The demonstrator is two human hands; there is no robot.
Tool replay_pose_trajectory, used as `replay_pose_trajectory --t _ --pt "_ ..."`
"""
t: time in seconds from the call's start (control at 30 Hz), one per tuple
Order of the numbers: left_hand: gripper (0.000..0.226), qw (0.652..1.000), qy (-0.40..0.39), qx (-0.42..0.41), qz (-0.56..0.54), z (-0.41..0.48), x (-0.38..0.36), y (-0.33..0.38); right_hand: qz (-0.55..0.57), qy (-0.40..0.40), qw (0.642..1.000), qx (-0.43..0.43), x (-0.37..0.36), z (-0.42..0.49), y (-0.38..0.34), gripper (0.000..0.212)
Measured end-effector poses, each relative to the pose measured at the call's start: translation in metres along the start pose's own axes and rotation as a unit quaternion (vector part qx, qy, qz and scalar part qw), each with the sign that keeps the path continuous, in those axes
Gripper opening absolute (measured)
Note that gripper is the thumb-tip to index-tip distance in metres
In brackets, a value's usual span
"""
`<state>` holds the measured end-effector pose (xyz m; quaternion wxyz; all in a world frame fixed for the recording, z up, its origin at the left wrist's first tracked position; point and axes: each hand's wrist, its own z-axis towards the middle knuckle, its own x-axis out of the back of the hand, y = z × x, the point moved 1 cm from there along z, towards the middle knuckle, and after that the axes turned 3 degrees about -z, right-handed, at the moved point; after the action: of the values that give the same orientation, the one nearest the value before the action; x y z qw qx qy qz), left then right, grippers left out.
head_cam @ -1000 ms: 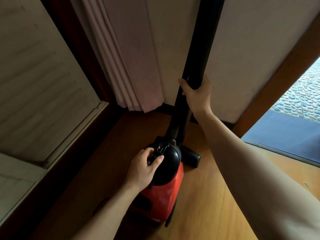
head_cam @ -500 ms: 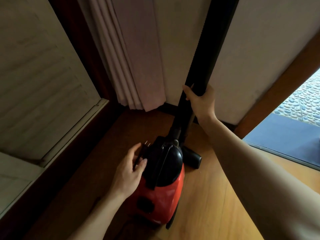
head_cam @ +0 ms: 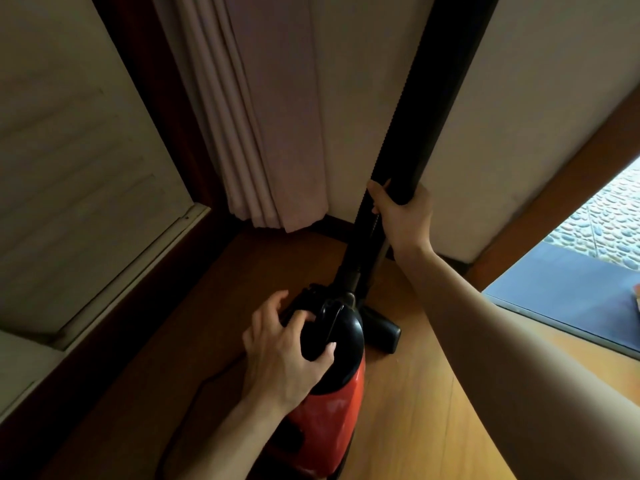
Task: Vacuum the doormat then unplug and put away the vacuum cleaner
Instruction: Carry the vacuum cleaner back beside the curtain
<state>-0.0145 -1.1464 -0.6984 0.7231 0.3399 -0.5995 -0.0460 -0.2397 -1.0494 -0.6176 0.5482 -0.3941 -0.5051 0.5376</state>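
Note:
A red vacuum cleaner (head_cam: 329, 420) with a black domed top stands on the wooden floor in the corner. My left hand (head_cam: 280, 355) is wrapped over the left side of that black top, fingers curled on it. The black wand and ribbed hose (head_cam: 433, 109) rise upright against the wall, and my right hand (head_cam: 403, 216) grips them low down. The black floor nozzle (head_cam: 381, 329) rests on the floor just right of the body. A dark cord (head_cam: 207, 379) trails on the floor to the left. The blue-grey doormat (head_cam: 568, 299) lies at the right, in the doorway.
A pale pleated curtain (head_cam: 263, 133) hangs in the corner behind the vacuum. A louvred shutter with a dark wooden frame (head_cam: 86, 168) closes the left side. A wooden door frame (head_cam: 554, 174) slants at right, with pebble paving (head_cam: 609, 209) outside.
My left hand slid off the top to the vacuum's left side, then came back over the black dome. The view has moved closer. My right hand keeps its grip on the wand.

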Motion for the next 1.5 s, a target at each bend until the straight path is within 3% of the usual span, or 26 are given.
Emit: replay_pose_trajectory --t 0.1,0.27,0.37,0.47,0.73,0.9,1.07,1.23,1.4,1.5 --pt "0.041 0.998 0.0 -0.032 -0.054 0.0 -0.006 0.003 0.007 0.012 1.0 -0.001 -0.002 0.004 0.003 0.024" --pt "0.011 0.966 -0.068 0.051 -0.245 -0.004 -0.012 0.015 0.019 0.014 1.0 -0.001 -0.005 0.004 0.007 0.026" --pt "0.034 0.977 -0.039 0.021 -0.21 -0.003 -0.016 0.011 0.018 0.011 1.0 0.0 -0.006 0.004 0.007 0.025" --pt "0.04 0.978 -0.063 0.0 -0.199 -0.002 -0.017 0.005 0.018 0.017 1.0 0.003 -0.004 0.007 0.004 0.023" --pt "0.011 0.969 -0.057 0.005 -0.241 0.003 -0.014 0.014 0.021 0.005 1.0 0.003 -0.002 0.008 0.002 0.017" --pt "0.006 0.958 -0.074 0.0 -0.276 0.005 -0.011 0.017 0.023 -0.003 1.0 0.005 0.001 0.007 0.004 0.029" --pt "0.007 0.947 -0.092 0.008 -0.309 0.005 -0.013 0.017 0.026 -0.013 1.0 -0.006 -0.001 0.006 0.004 0.02" --pt "0.009 0.957 -0.071 0.011 -0.28 0.005 -0.019 0.01 0.016 -0.015 1.0 -0.01 -0.002 0.005 0.011 0.021" --pt "0.029 0.97 -0.03 -0.001 -0.241 0.001 -0.024 0.003 0.03 -0.001 0.999 -0.011 -0.005 0.003 0.015 0.026" --pt "0.03 0.971 -0.015 0.002 -0.24 0.001 -0.023 0.005 0.037 0.008 0.999 -0.013 -0.005 0.002 0.02 0.028"
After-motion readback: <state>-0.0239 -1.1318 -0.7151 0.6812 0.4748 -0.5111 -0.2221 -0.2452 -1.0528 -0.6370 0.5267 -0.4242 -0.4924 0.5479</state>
